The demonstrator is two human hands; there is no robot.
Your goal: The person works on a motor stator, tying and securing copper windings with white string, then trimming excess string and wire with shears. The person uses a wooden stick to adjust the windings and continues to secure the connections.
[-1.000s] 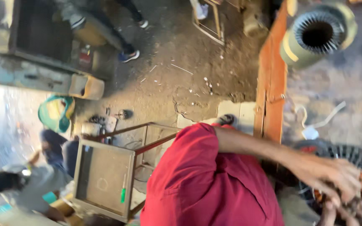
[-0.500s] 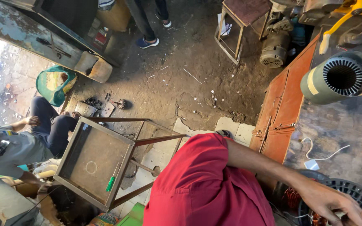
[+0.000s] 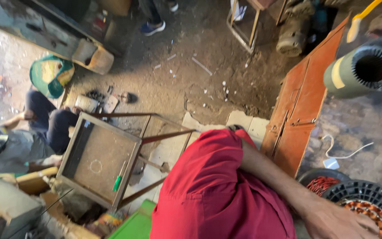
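Copper windings sit inside the black ribbed motor stator (image 3: 368,208) at the lower right, on the worn bench top (image 3: 354,132). One hand (image 3: 339,221) rests on its rim, fingers spread flat as if to steady it; which hand it is cannot be told. The other hand is out of view. Beside lie a white cable (image 3: 345,152), a grey stator core (image 3: 368,68), and, below, a small metal table (image 3: 100,161).

Few such things show. A small red-and-white bottle-like package (image 3: 101,21) stands on the dirt floor at the top, just above the rounded tan wooden block (image 3: 94,56); its label is too blurred to tell. No signs or screens appear.
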